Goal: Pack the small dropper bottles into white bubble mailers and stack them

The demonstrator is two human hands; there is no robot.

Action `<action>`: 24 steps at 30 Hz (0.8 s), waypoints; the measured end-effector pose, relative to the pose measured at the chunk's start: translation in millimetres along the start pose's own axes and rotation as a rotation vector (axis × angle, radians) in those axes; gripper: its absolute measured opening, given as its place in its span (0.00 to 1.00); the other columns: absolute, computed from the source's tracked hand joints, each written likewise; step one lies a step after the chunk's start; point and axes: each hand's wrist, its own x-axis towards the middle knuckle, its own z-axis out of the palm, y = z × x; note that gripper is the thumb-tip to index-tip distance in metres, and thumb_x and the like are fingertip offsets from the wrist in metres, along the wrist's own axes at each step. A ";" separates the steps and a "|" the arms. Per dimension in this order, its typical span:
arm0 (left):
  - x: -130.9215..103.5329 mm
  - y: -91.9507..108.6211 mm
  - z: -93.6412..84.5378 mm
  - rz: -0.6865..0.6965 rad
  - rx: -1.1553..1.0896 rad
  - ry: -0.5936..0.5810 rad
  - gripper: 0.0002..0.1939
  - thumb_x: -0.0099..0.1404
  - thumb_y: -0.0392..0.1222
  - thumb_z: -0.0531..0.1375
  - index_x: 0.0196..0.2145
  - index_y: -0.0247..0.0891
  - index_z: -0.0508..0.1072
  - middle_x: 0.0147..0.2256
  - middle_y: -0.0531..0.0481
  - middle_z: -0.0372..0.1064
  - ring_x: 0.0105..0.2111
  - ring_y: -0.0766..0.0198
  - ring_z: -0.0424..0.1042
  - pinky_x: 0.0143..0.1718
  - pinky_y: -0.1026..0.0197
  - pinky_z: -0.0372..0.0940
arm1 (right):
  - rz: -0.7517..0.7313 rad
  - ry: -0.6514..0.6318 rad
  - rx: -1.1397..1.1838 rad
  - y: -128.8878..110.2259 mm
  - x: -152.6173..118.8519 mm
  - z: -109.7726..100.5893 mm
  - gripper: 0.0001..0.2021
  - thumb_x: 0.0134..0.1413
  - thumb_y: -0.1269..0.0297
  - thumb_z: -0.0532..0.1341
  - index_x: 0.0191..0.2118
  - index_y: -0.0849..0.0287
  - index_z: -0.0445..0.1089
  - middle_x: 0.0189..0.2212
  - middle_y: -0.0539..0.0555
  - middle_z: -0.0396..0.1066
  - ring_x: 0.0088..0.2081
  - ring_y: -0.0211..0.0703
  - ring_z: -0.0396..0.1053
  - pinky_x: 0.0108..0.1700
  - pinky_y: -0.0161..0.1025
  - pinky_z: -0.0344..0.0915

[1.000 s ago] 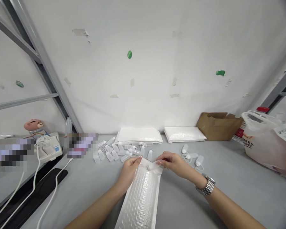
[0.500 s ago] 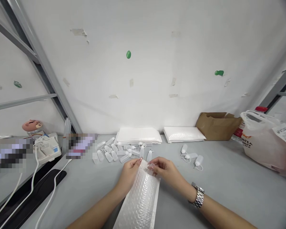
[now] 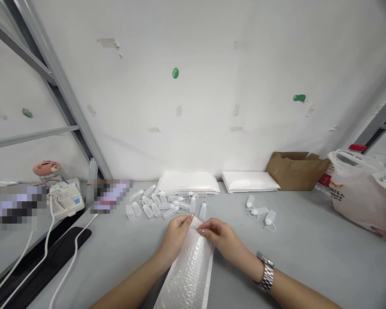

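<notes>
While the grey table bears two stacks of white mailers, a bubble mailer lies nearest the person, its top edge pinched by the left hand and right hand, just before small plastic bottles.

Two hands hold one bubble mailer. Beyond: two mailer stacks, one cardboard box; three bottles right, over ten left.
</notes>
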 end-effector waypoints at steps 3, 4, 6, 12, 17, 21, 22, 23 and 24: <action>0.3 -0.5 -1.1 0.004 -0.007 0.023 0.20 0.52 0.57 0.57 0.19 0.36 0.68 0.18 0.54 0.61 0.21 0.65 0.59 0.24 0.64 0.52 | -0.086 -0.050 -0.136 -3.4 -5.5 2.9 0.14 0.52 0.54 0.55 0.26 0.59 0.66 0.23 0.48 0.62 0.27 0.37 0.59 0.30 0.35 0.56; 0.5 -0.7 -1.3 0.007 -0.011 0.028 0.19 0.52 0.56 0.57 0.19 0.36 0.68 0.18 0.54 0.61 0.21 0.66 0.59 0.24 0.64 0.52 | -0.123 -0.085 -0.168 -4.4 -6.9 3.1 0.15 0.53 0.53 0.54 0.25 0.59 0.65 0.23 0.48 0.61 0.27 0.37 0.59 0.31 0.35 0.56; 1.2 -1.4 -1.7 0.011 -0.020 0.027 0.19 0.52 0.56 0.57 0.20 0.35 0.68 0.18 0.54 0.61 0.20 0.66 0.59 0.24 0.64 0.52 | -0.186 -0.164 -0.190 -5.9 -8.2 2.5 0.17 0.55 0.52 0.53 0.23 0.60 0.64 0.26 0.50 0.62 0.30 0.38 0.60 0.34 0.36 0.58; 5.2 -3.2 -6.0 -0.001 -0.106 0.068 0.20 0.51 0.56 0.60 0.23 0.34 0.70 0.18 0.55 0.62 0.20 0.68 0.59 0.23 0.65 0.53 | -0.272 0.029 -0.174 -7.0 -0.3 -10.7 0.13 0.53 0.53 0.55 0.33 0.57 0.69 0.37 0.54 0.65 0.42 0.43 0.62 0.47 0.42 0.58; 5.1 2.9 -10.3 -0.078 -0.351 0.179 0.19 0.48 0.55 0.63 0.28 0.34 0.71 0.22 0.53 0.69 0.22 0.65 0.66 0.26 0.64 0.58 | 0.002 0.270 0.018 -9.5 6.8 -21.8 0.25 0.43 0.51 0.62 0.47 0.57 0.64 0.45 0.58 0.63 0.46 0.48 0.62 0.46 0.45 0.60; 2.1 7.4 -7.3 -0.118 -0.469 0.143 0.19 0.48 0.55 0.63 0.29 0.35 0.70 0.21 0.53 0.69 0.22 0.63 0.68 0.26 0.62 0.61 | 0.092 -0.133 0.221 -10.4 4.0 -16.2 0.20 0.45 0.49 0.61 0.37 0.63 0.70 0.34 0.56 0.71 0.36 0.44 0.67 0.37 0.40 0.62; 1.4 8.0 -6.2 -0.120 -0.472 0.109 0.20 0.48 0.55 0.63 0.29 0.34 0.70 0.21 0.52 0.70 0.22 0.62 0.69 0.26 0.62 0.61 | 0.089 -0.149 0.232 -10.0 3.2 -14.5 0.20 0.44 0.49 0.61 0.35 0.63 0.71 0.31 0.55 0.71 0.34 0.43 0.67 0.37 0.40 0.62; 0.9 8.4 -5.1 -0.120 -0.464 0.071 0.19 0.48 0.54 0.63 0.30 0.34 0.70 0.22 0.51 0.71 0.23 0.61 0.70 0.27 0.61 0.62 | 0.086 -0.143 0.234 -9.3 2.7 -13.2 0.20 0.43 0.48 0.62 0.33 0.63 0.71 0.30 0.54 0.71 0.34 0.43 0.67 0.36 0.39 0.62; 0.4 8.5 -4.3 -0.119 -0.445 0.036 0.19 0.47 0.53 0.64 0.31 0.34 0.71 0.24 0.50 0.72 0.25 0.60 0.71 0.28 0.61 0.63 | 0.085 -0.130 0.235 -8.6 2.5 -12.5 0.21 0.43 0.48 0.62 0.33 0.63 0.72 0.29 0.54 0.72 0.34 0.43 0.67 0.36 0.40 0.62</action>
